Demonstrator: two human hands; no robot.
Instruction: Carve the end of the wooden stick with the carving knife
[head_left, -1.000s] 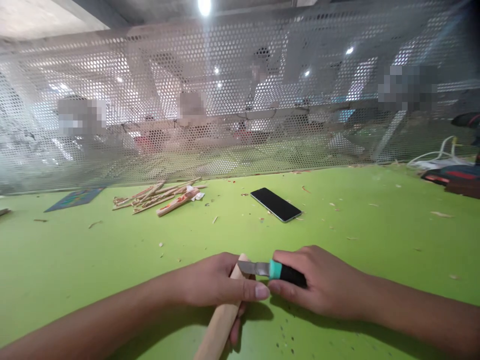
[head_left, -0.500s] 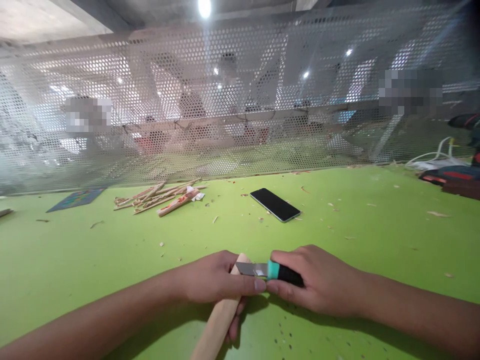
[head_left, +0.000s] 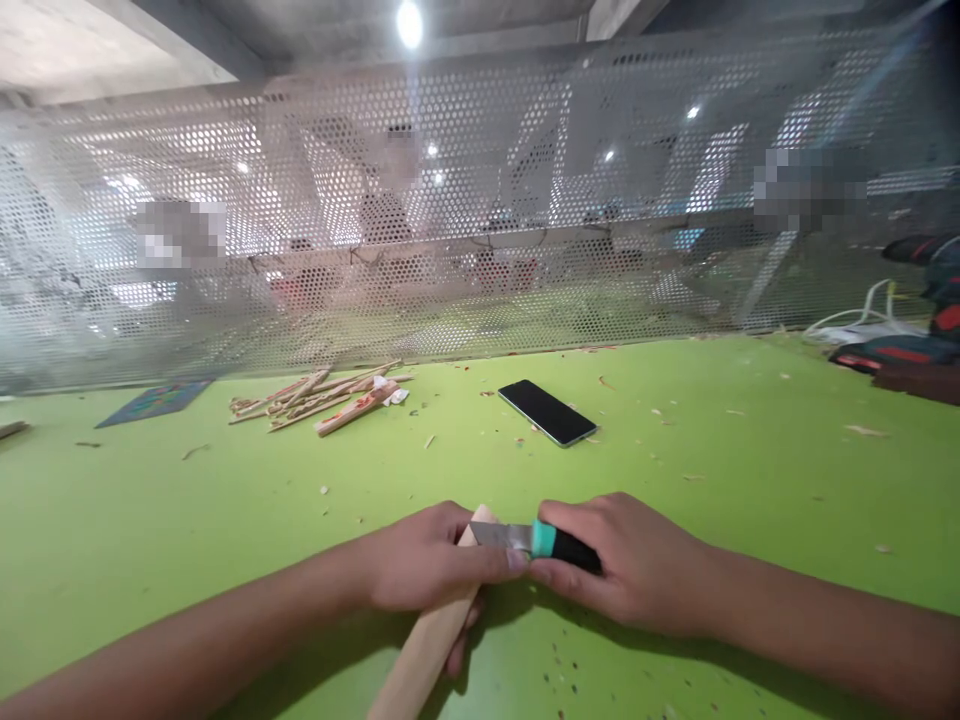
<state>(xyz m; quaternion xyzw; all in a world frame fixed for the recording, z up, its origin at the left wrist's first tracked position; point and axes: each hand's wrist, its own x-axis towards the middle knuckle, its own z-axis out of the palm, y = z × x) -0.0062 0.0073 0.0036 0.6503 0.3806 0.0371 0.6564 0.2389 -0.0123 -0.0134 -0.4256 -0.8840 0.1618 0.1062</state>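
Wrapped in my left hand (head_left: 442, 560) is a pale wooden stick (head_left: 427, 650), slanting from the bottom edge up to its far end. My right hand (head_left: 622, 565) grips a carving knife (head_left: 570, 550) by its black and teal handle. The knife's flat metal blade lies across the stick near the far end, its tip touching the wood. My left thumb presses along the blade's near side, close to my right fingers. Some left fingers are hidden beneath the stick.
A black phone (head_left: 547, 412) lies beyond my hands on the green table (head_left: 225, 520). Left of it is a pile of wooden sticks (head_left: 322, 395), then a patterned flat sheet (head_left: 154, 402). Wood shavings are scattered about. A power drill (head_left: 915, 350) stands far right. Perforated metal mesh (head_left: 480, 200) borders the back.
The knife and stick keep nearly the same hold, with the blade still across the stick's end. Both hands and the stick have shifted very slightly left. The camera view has tilted a little.
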